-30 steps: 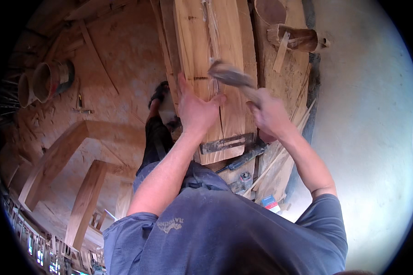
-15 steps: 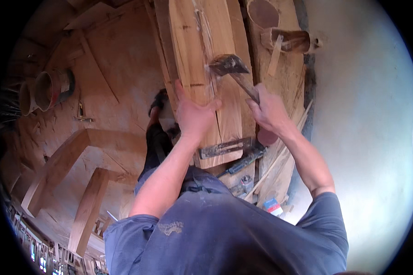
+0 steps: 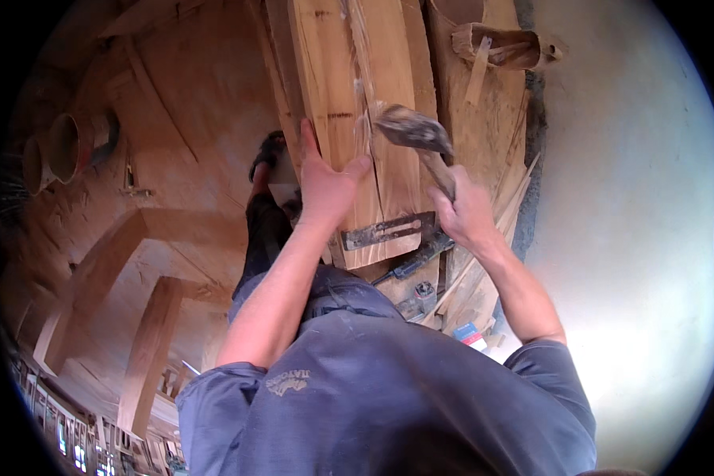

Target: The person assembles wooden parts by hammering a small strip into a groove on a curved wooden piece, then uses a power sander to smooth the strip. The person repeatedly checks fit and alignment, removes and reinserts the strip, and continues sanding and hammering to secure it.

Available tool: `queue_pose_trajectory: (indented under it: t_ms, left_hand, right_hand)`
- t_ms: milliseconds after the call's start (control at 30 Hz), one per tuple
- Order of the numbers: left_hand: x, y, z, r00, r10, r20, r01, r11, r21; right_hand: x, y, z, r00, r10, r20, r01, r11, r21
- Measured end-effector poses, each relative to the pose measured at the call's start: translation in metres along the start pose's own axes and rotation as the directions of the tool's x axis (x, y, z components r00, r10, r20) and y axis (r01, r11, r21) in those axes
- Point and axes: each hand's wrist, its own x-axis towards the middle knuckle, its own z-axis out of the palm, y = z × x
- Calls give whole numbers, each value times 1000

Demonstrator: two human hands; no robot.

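A long pale timber with a dark lengthwise crack runs away from me at the upper middle. My left hand lies spread on its left side, index finger stretched along the edge and thumb pointing toward the crack; the other fingers are hidden over the side. In my right hand is the wooden handle of a hatchet, its dark metal head smeared by motion and held above the timber beside the crack. A dark slotted metal plate rests across the timber's near end.
A hollow wooden trough lies on boards at the upper right. Below the plate is a dark power tool; a small red-white-blue box sits lower. Angled wooden frames, a hammer and buckets are at left.
The hatchet has shifted right and closer to the timber's near end. My left hand has slid a little toward me along the timber. The whole view has shifted slightly.
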Motion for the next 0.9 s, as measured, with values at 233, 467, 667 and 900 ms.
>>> queue_pose_trajectory:
  t_ms: [233, 467, 667, 900]
  left_hand:
    - [46, 23, 2, 997, -25, 68, 48, 932, -358]
    - [63, 18, 5, 999, 26, 32, -20, 986, -166]
    - [64, 21, 3, 1000, -18, -7, 17, 996, -87]
    - [66, 19, 4, 1000, 19, -16, -20, 993, -117]
  right_hand:
    - [-35, 26, 9, 997, -65, -52, 66, 998, 8]
    - [-18, 18, 9, 998, -9, 65, 12, 999, -38]
    - [-19, 13, 5, 968, -246, -43, 245, 969, -26]
    - [-17, 0, -8, 993, -104, 51, 106, 993, -43]
